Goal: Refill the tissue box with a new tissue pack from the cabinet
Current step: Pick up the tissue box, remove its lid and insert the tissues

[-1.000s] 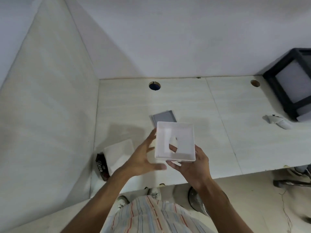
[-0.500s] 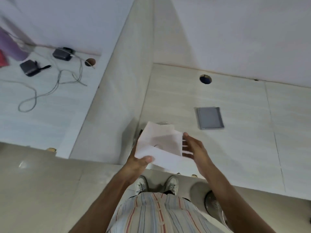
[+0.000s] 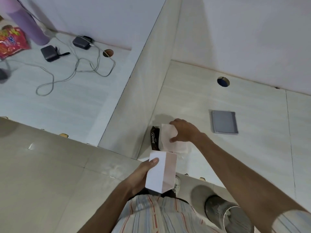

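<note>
Right hand (image 3: 184,131) left box (image 3: 160,172), apparently gripping pack (image 3: 168,137).

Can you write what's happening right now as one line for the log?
left hand: holds white tissue box | right hand: on tissue pack on desk | gray lid: on desk, apart

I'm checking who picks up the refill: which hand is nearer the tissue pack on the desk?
Right. The right hand rests on the tissue pack beside the desk's partition; the left hand is nearer the body, holding the white box.
</note>
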